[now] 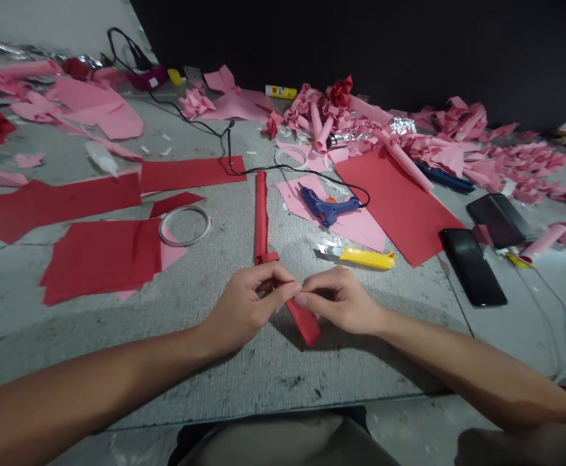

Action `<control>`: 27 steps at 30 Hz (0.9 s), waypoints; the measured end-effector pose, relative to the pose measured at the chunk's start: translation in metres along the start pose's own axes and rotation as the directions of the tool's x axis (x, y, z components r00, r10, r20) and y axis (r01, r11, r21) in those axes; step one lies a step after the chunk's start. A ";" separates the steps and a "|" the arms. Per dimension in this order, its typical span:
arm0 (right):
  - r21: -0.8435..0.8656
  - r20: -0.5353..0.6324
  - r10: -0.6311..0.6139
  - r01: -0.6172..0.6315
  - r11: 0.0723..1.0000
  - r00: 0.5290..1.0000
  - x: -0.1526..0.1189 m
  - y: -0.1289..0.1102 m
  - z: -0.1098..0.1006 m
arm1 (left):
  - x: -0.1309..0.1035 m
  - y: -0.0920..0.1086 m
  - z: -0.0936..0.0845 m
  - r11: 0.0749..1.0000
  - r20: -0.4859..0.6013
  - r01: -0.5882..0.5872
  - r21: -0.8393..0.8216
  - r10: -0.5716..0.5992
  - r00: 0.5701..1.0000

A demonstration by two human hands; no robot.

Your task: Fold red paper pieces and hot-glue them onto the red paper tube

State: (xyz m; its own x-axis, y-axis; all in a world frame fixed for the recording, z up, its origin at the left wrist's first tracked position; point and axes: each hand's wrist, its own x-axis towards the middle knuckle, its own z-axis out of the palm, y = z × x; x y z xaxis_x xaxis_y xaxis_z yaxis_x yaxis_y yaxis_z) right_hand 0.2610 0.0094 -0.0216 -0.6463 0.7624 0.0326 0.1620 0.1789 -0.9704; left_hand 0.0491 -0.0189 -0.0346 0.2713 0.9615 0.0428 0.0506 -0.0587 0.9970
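Note:
Near the front middle of the table, both hands pinch a folded red paper strip [305, 325]; its lower end slants down toward me. My left hand [249, 303] closes thumb and finger on its upper end. My right hand [344, 301] pinches the same spot from the other side, fingertips touching the left ones. Just beyond, a narrow red paper roll [261, 217] lies pointing away from me, with a small red folded piece at its near end, partly hidden by my left hand. A yellow box cutter [368, 257] with its blade out lies beyond my right hand.
A blue glue gun [329, 206] rests on pink paper, its black cord trailing left. Tape rolls [186, 225], stacked red sheets [101, 262] and red strips lie left. A large red sheet [394, 200] and a black phone [473, 266] are right. Pink scraps [462, 145] line the back.

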 end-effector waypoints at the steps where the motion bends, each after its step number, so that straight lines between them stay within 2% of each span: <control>1: 0.006 -0.007 0.004 -0.004 1.000 1.000 0.000 0.000 0.000 | 0.000 0.000 -0.001 1.000 -0.037 -0.010 -0.010 0.010 0.999; 9: 0.031 0.020 0.062 -0.062 0.998 0.998 0.001 0.000 -0.005 | 0.001 -0.007 -0.004 0.991 -0.283 -0.057 -0.120 0.021 0.959; 12: 0.073 0.028 0.096 -0.098 0.993 0.995 0.000 0.002 -0.005 | 0.000 -0.008 -0.004 0.984 -0.323 -0.051 -0.169 -0.007 0.947; 17: 0.063 0.014 0.065 -0.066 0.996 0.998 -0.001 0.003 -0.005 | 0.002 -0.006 -0.004 0.984 -0.368 -0.091 -0.156 0.028 0.929; 22: 0.048 -0.029 0.058 -0.057 0.997 0.998 -0.003 0.004 -0.005 | 0.005 -0.008 -0.006 0.968 -0.330 -0.050 -0.246 -0.035 0.943; 27: 0.062 -0.089 0.043 -0.038 0.997 0.995 -0.003 0.006 -0.005 | 0.005 -0.007 -0.009 0.956 -0.190 0.075 -0.282 -0.133 0.973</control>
State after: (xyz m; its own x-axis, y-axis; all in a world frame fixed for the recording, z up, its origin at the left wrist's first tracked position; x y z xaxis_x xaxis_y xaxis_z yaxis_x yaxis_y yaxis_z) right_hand 0.2675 0.0118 -0.0262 -0.5698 0.8217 0.0120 0.1399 0.1113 -0.9839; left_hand 0.0410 -0.0108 -0.0410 0.0747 0.9941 -0.0783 -0.2021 0.0920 0.9750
